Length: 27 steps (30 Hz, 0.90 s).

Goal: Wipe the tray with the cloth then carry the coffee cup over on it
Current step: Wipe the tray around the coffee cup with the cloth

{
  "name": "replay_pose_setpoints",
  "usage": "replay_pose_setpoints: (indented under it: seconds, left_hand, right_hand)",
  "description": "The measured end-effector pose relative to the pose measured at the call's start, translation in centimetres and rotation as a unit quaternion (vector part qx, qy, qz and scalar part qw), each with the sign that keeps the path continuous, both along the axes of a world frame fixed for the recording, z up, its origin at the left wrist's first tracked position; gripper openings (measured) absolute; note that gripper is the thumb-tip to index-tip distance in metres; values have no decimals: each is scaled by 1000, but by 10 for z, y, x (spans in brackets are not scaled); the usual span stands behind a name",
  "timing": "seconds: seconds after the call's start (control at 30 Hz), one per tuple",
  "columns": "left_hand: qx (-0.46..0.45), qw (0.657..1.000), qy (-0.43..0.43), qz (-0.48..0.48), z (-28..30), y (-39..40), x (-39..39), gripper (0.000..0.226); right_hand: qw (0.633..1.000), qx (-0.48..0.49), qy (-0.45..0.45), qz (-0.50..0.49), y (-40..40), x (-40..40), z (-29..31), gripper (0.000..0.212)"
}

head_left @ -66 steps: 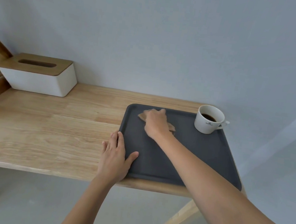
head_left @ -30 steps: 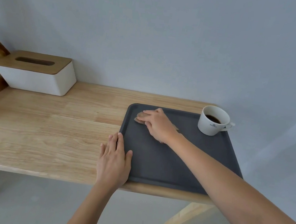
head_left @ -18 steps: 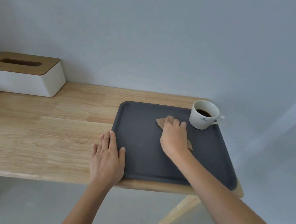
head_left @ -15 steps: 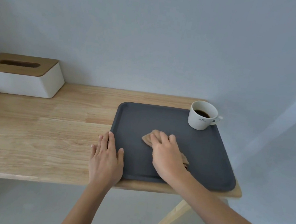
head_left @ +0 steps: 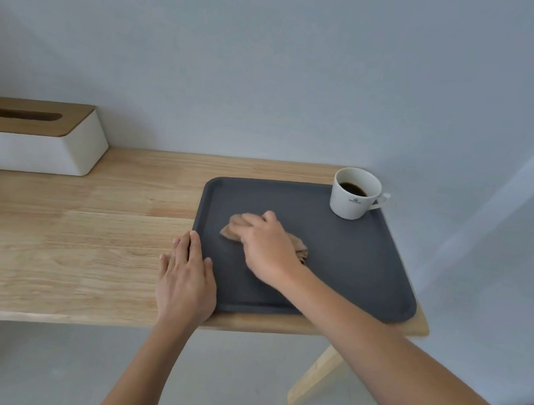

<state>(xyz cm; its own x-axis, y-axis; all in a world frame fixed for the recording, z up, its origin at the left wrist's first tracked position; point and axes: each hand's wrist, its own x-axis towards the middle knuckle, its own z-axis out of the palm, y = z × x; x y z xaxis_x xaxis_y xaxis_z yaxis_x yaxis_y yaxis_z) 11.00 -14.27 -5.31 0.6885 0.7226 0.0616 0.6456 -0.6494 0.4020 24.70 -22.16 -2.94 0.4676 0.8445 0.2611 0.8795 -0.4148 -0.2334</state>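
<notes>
The dark tray [head_left: 352, 268] lies flat on the right end of the wooden worktop [head_left: 68, 227]. A small tan cloth [head_left: 233, 228] sits on the tray's left middle, and the right hand [head_left: 268, 246] presses down on it, fingers curled over it, so it can rub the tray clean. The left hand [head_left: 185, 280] lies flat and open at the tray's left rim, likely to stop the tray from sliding. The white coffee cup [head_left: 355, 193] stands at the tray's far right corner, away from the wiping. I think the carrying comes later. 1 tissue box [head_left: 29, 137] sits far left.
</notes>
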Motion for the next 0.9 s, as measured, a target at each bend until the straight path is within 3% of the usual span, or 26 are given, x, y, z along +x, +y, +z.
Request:
replay_pose_setpoints:
  seconds: [0.07,0.13,0.27,0.4,0.47,0.67,0.8,0.9]
  left_hand:
    - [2,1000,0,3,-2,1,1,57]
    - [1,1000,0,6,-3,2,2,57]
    - [1,1000,1,-1,-3,2,2,57]
    - [2,1000,10,-3,-1,2,2,58]
    - [5,1000,9,-3,1,1,2,57]
    - [9,1000,22,2,3,0,2,57]
    - [8,1000,27,-3,3,-1,1,57]
    - [24,998,55,8,8,-4,1,55]
  right_hand:
    - [997,3,16,71,-35,-17,-3,38]
    - [997,5,38,64,-71,-10,-2,36]
    - [996,10,40,-82,-117,48,-9,38]
    - [979,14,29,-202,-97,64,-7,42]
    - [983,14,23,-181,-75,45,-2,46]
    - [999,8,26,31,-87,1,1,37]
    - [998,8,64,-2,-126,25,4,37]
    - [987,51,146,-46,-139,40,15,43]
